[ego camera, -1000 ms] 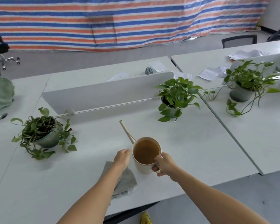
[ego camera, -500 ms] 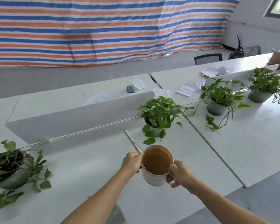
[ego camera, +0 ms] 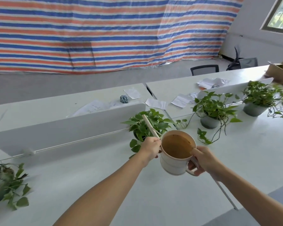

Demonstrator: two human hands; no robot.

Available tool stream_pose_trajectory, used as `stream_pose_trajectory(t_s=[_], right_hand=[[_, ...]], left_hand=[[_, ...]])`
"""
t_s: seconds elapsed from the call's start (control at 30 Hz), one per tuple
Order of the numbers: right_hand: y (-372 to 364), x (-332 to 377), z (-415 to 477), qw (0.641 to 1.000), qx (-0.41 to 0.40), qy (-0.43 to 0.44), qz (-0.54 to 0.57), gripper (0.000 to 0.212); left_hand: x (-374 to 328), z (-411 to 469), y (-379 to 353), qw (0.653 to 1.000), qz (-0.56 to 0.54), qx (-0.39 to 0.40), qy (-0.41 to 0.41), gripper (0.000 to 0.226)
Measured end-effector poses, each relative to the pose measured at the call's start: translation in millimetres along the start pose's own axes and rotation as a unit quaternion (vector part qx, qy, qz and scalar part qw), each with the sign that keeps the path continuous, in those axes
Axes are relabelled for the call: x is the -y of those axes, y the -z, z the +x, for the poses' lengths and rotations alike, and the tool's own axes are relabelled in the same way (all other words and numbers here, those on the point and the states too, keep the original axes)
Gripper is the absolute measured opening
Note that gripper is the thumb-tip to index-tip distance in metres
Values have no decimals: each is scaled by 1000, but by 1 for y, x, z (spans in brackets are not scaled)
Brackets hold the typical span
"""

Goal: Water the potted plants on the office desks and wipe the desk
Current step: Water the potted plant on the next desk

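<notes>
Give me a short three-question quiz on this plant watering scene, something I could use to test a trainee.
1. True or false: the watering can is lifted off the desk.
2. Which hand grips the can's handle? A) left hand B) right hand C) neither
3. Fill in: the spout points toward the ___ potted plant.

Key:
1. True; both hands hold it above the surface.
2. B; the left hand steadies the base of the spout.
3. Nearest, the one right behind the can by the divider panel.
</notes>
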State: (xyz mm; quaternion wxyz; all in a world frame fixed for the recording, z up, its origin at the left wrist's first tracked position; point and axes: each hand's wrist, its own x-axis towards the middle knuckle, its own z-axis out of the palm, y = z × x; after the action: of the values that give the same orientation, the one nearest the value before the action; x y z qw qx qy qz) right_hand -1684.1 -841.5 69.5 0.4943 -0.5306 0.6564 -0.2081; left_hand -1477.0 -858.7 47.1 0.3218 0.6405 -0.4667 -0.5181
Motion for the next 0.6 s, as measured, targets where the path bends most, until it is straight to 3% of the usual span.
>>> stream_pose_trajectory(t_s=[0.6], right_hand=[[61,1,27,999,-7,-14,-40,28]], left_hand=[[-30,22,-51,997,-62,26,36,30]])
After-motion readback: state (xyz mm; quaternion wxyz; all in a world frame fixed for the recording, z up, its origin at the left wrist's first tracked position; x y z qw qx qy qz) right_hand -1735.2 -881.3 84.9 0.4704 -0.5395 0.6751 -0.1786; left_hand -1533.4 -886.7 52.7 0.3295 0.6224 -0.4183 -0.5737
